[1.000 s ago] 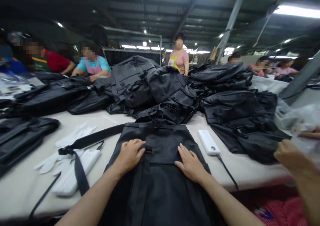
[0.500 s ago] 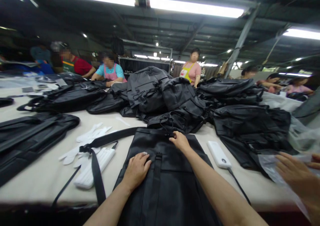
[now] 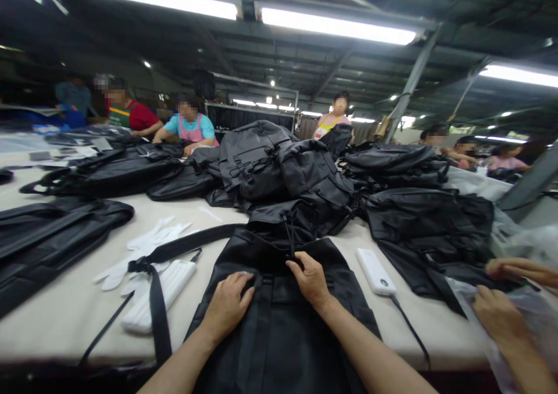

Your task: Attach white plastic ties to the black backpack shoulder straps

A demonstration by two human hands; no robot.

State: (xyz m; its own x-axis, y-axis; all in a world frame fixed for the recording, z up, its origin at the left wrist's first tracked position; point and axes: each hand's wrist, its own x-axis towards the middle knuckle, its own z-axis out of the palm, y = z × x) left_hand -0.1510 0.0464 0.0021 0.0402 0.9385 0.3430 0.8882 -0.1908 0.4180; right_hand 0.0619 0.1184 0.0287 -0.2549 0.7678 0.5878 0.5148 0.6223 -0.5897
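Note:
A black backpack (image 3: 279,336) lies flat on the pale table (image 3: 65,312) in front of me. My left hand (image 3: 227,304) rests palm down on its front panel, beside the centre strap, fingers curled a little. My right hand (image 3: 310,278) pinches the bag's top edge where a thin black cord (image 3: 289,237) comes down from the bag behind. A long black shoulder strap (image 3: 174,249) trails off the bag to the left across the table.
A heap of black backpacks (image 3: 296,173) fills the table's middle and right. A white power bank (image 3: 375,272) with cable lies right of my bag, another white one (image 3: 157,295) and white gloves (image 3: 148,240) left. Another person's hands (image 3: 501,312) handle clear plastic at right. Several workers stand beyond.
My right hand reached from the bag's front to its far top edge, then drew back toward me gripping the edge. My left hand stayed on the front panel. The camera tilted up.

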